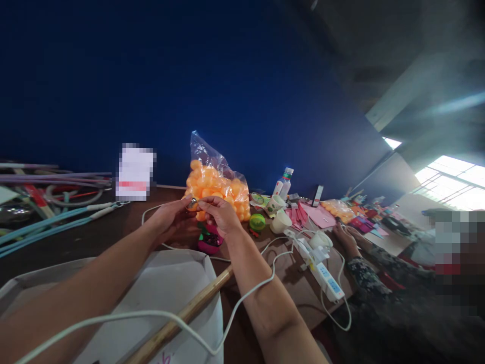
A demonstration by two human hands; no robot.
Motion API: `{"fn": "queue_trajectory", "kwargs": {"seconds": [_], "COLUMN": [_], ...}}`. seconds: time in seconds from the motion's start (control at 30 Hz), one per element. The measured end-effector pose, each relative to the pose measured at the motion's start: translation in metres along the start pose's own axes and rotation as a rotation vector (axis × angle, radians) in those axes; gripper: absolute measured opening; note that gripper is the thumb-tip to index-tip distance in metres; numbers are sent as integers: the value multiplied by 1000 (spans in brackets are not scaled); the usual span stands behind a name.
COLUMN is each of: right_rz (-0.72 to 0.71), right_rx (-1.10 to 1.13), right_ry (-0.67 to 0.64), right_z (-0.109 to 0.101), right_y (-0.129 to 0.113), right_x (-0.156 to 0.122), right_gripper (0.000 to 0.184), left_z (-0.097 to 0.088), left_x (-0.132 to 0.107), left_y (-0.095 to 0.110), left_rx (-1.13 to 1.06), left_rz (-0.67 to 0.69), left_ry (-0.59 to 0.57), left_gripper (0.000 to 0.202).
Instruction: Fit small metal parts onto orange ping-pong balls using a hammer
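My left hand and my right hand meet in front of a clear plastic bag of orange balls. Between their fingertips is a small round orange piece with a shiny, darker face, much like the balls behind it. The left fingers close around its side, while my right thumb and fingertips pinch at its right edge. Just below the hands sits a pink container of small dark bits. To the right of my right hand is a green striped ball.
A white box stands close in front, with a wooden stick and white cable across it. A power strip, paper cups and bottles lie rightward. Blue cords are left; another person's hands work at right.
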State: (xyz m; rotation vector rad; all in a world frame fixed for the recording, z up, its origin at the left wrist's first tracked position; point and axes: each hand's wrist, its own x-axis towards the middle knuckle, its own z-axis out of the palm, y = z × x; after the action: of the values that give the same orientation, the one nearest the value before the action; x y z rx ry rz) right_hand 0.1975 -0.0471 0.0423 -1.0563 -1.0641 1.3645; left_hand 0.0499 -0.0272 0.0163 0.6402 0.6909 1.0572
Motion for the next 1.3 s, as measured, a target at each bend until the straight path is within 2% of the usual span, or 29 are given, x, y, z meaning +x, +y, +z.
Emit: {"fn": "queue_trajectory", "kwargs": {"seconds": [0.37, 0.5, 0.7, 1.0, 1.3], "right_rz": [-41, -72, -87, -102, 50], "right_rx": [-21, -119, -240, -88, 52], "right_ry": [-50, -47, -47, -74, -58], "right_z": [-1, -4, -6, -3, 0], "right_y": [3, 10, 11, 10, -1], "right_x": [1, 5, 5, 3, -2], "right_gripper": [33, 32, 31, 31, 37], "left_z": [-1, 0, 1, -4, -2], "left_x": [2, 1, 0, 5, 4], "left_y": [0, 0, 1, -1, -1], "left_rx": [4, 9, -13, -7, 19], "left_rz": [0, 1, -6, -7, 10], "left_ry": [11, -19, 17, -23, -30], "left_gripper": [18, 20, 19, 21, 20]}}
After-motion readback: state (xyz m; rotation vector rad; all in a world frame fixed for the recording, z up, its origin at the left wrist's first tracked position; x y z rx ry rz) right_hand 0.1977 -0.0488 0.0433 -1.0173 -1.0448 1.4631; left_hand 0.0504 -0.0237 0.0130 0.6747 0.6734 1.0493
